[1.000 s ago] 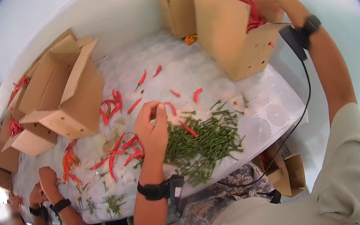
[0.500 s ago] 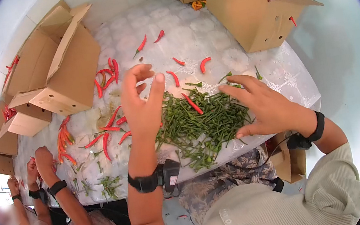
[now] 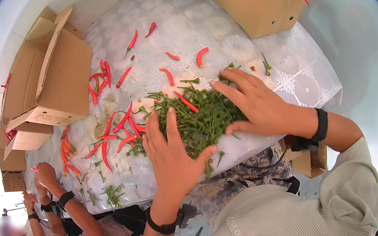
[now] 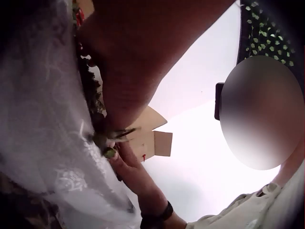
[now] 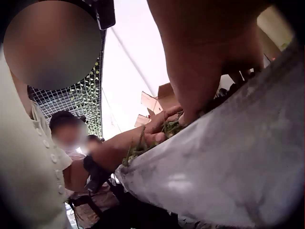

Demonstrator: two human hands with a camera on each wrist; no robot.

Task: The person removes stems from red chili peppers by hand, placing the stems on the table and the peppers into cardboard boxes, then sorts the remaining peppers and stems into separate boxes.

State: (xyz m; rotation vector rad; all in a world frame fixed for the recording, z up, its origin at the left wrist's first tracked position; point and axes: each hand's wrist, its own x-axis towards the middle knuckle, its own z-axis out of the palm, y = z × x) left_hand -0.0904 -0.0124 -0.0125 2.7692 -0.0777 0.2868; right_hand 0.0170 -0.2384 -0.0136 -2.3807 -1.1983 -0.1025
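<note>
A heap of green chili stems lies near the table's front edge, between my two hands. My left hand is at the heap's left side, fingers spread and thumb out. At the right side, my right hand has its fingers spread over the stems' edge. A red chili lies on top of the heap. In the left wrist view, stems show close by the thumb of the right hand. Stems also lie against the fingers of the left hand in the right wrist view.
Red chilies lie left of the heap, others farther back. A cardboard box with red chilies stands at the back right, and another box at the left. To the left, another person's hands work at the same table.
My right hand has come from the back-right box down to the heap. The left hand no longer holds a chili; it has moved down beside the stems, and the heap is more gathered.
</note>
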